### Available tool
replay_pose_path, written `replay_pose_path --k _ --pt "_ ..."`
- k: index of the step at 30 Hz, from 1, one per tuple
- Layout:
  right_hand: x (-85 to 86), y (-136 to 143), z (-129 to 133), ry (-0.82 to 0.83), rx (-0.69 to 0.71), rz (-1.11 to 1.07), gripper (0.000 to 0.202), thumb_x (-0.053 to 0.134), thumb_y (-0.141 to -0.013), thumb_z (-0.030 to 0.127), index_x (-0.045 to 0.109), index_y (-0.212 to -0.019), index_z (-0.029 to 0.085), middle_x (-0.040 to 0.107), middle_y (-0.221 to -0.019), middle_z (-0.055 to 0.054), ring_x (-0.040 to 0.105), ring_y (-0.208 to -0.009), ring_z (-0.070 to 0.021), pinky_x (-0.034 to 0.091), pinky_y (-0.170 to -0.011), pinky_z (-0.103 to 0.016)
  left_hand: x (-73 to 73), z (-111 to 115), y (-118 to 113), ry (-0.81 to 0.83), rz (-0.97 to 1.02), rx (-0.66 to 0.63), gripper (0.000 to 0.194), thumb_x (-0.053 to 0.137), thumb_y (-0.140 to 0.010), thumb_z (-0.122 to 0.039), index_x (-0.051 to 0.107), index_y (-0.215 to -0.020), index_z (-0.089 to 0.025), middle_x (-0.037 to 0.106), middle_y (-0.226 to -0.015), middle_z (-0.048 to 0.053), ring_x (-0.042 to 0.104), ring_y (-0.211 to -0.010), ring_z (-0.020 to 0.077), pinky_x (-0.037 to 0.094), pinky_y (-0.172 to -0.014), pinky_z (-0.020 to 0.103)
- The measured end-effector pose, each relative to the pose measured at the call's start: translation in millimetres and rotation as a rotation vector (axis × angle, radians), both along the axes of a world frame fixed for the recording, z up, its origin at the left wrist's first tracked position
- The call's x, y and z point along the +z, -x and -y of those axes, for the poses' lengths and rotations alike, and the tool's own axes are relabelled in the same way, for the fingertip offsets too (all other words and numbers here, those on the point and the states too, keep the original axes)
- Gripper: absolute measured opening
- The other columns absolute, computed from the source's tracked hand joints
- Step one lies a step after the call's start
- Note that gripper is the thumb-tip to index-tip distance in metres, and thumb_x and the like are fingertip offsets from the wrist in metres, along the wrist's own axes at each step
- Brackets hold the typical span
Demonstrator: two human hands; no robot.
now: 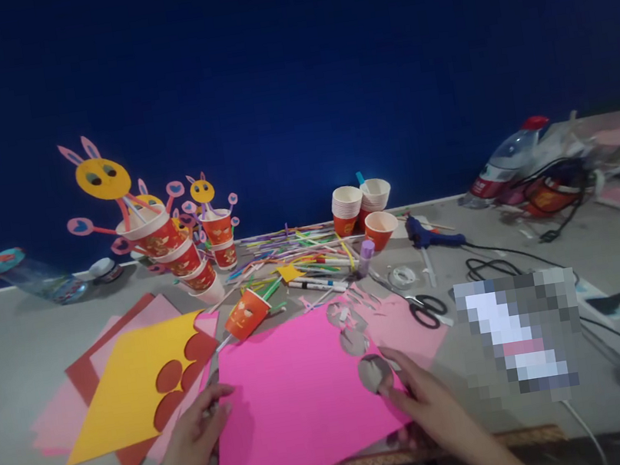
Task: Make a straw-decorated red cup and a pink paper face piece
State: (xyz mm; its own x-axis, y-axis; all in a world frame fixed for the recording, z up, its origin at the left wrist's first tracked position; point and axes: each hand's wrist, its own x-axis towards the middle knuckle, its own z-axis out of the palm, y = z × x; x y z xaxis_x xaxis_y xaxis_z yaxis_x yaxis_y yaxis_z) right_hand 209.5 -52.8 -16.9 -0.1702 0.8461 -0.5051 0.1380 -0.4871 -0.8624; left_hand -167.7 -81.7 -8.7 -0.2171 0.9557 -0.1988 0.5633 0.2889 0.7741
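A bright pink paper sheet lies before me, its front left corner over the table edge. Round holes are cut along its right side. My right hand grips that right edge, thumb on top beside the lowest hole and other fingers partly hidden. At the left edge is my left hand, with fingers curled and thumb close to the forefinger. What lies between them is too small to make out. A yellow sheet with round cutouts rests left of it, on red and pale pink sheets.
Black-handled scissors lie right of the pink sheet. Behind are an orange paper cup, straws, a glue stick and stacked cups. Cup figures stand at back left. A blue glue gun trails its cord rightward.
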Motion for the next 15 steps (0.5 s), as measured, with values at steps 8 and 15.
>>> replay_pose_path --k 8,15 --pt "7.5 18 -25 -0.158 0.092 0.172 0.069 0.055 -0.087 0.033 0.031 -0.151 0.026 0.072 -0.08 -0.002 0.065 -0.043 -0.0172 0.046 -0.039 -0.024 -20.6 2 33 -0.042 0.236 0.062 0.054 0.057 -0.091 -0.056 0.054 -0.138 -0.028 0.076 -0.108 0.007 0.07 -0.06 0.0201 0.061 -0.055 0.03" --pt "8.9 30 -32 -0.195 0.151 0.206 0.063 0.054 -0.088 0.03 0.042 -0.149 0.027 0.074 -0.085 -0.004 0.063 -0.043 -0.0166 0.043 -0.04 -0.025 -19.7 16 55 -0.163 -0.181 -0.127 0.037 0.06 -0.091 -0.043 0.064 -0.125 -0.032 0.078 -0.109 0.002 0.076 -0.086 0.0227 0.064 -0.07 0.027"
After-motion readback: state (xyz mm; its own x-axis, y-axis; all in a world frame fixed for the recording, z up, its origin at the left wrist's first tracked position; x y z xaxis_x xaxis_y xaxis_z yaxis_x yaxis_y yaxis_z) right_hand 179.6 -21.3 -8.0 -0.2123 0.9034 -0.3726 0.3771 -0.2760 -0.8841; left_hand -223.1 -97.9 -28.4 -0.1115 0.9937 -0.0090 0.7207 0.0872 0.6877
